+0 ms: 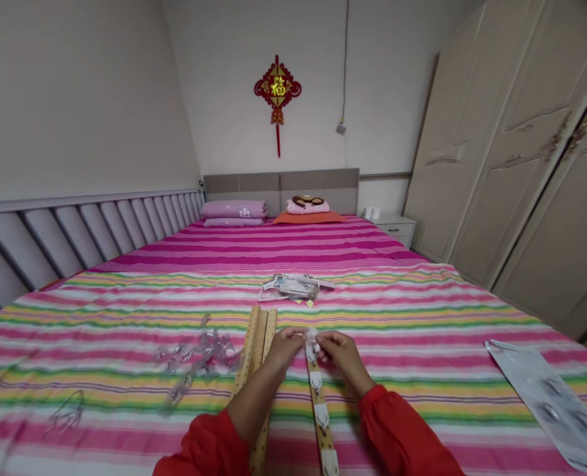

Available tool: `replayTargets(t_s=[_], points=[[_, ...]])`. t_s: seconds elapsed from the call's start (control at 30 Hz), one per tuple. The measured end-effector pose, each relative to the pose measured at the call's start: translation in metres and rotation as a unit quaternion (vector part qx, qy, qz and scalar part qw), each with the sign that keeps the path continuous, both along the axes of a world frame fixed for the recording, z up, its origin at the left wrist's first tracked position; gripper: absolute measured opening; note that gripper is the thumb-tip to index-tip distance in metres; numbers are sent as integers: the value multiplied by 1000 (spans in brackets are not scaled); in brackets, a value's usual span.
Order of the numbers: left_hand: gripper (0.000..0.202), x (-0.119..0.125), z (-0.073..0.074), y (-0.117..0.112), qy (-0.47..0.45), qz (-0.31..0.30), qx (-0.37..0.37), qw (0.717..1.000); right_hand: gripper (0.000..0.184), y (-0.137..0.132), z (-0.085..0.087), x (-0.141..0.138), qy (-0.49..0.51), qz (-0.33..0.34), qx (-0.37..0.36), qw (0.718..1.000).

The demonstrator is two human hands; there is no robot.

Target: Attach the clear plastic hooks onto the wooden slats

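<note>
A narrow wooden strip with holes lies lengthwise on the bed between my arms, and several white hooks with metal rings sit along it. At its far end is a small clear plastic piece over a white hook. My left hand pinches the plastic from the left. From the other side, the fingertips of my right hand close on its right edge, beside the topmost hook. Exactly what lies under the fingertips is partly hidden. Left of the strip, more perforated wooden strips lie together, partly under my left forearm.
Loose clear plastic packaging is heaped at left, near a thin tangled wire or band. A plastic-wrapped bundle lies beyond my hands. At right is a packaged sheet. A railing borders the striped bed.
</note>
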State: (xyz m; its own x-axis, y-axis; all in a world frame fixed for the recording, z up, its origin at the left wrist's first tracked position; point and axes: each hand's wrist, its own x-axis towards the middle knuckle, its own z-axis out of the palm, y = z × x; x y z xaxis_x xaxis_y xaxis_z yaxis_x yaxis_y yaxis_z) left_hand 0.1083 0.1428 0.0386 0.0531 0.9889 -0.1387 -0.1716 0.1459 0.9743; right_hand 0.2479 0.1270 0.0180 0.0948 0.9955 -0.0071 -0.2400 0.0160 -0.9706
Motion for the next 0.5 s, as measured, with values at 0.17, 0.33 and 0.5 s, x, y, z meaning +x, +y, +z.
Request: replayTargets(t_s=[0.17,0.33,0.5], points=[[28,5,-13,20,-7,16,-11,1000,28,22,-12,0,-5,-19,-8,1000],[22,9,-28,33,1,33,-19,999,24,38,-24,-2,-13,-31,-4,999],[16,11,-46,45,27,51,-19,998,23,44,-37,-1,-23,-39,-7,999]])
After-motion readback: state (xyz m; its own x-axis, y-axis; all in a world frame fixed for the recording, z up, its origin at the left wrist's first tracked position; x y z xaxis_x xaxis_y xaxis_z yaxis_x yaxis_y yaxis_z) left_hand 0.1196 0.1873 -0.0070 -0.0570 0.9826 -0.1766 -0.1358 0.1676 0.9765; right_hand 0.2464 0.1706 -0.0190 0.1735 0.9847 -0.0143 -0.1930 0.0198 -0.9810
